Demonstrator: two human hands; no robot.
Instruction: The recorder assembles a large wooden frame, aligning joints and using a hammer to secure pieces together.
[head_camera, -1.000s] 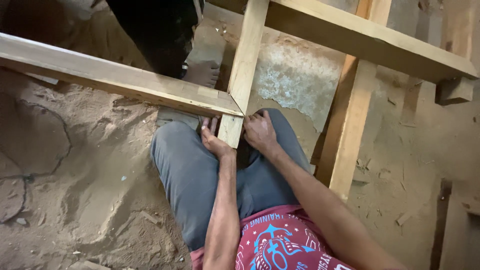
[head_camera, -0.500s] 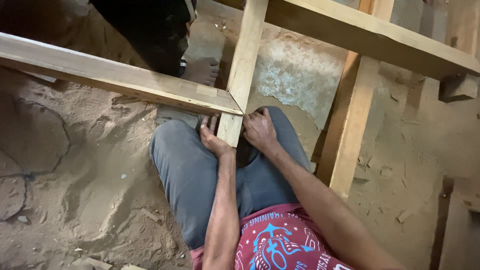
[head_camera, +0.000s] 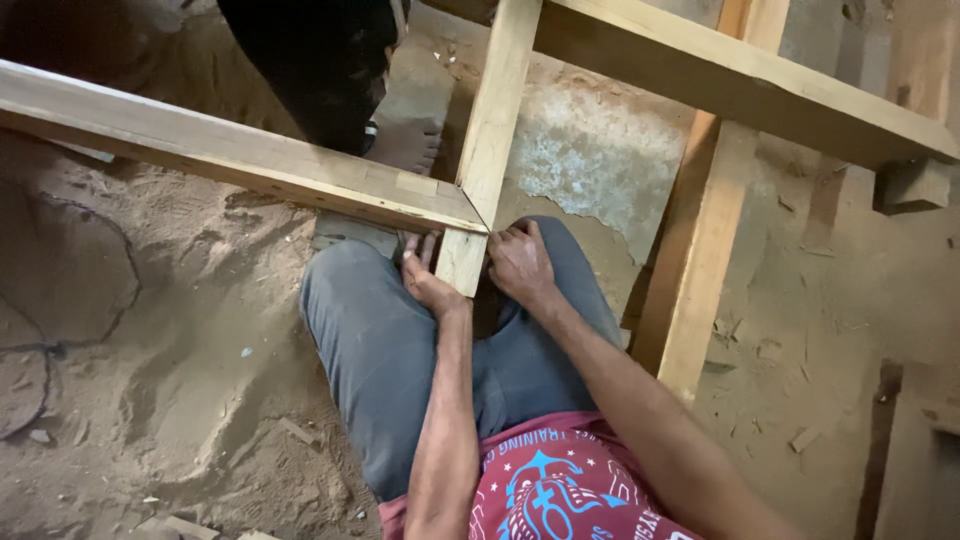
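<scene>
The pale upright wooden post (head_camera: 478, 150), long axis running from the top edge down to the knees, meets a pale mitred wooden rail (head_camera: 230, 155) slanting leftward; left hand (head_camera: 425, 283) and right hand (head_camera: 520, 262) clasp its lower end with curled fingers, fingertips hidden behind it.

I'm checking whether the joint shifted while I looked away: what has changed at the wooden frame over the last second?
Almost nothing. The left hand and right hand keep gripping the lower end of the upright wooden piece where it meets the long wooden rail; neither hand has let go or taken anything new. The frame, the other person's bare foot and the sandy ground lie as before.
</scene>
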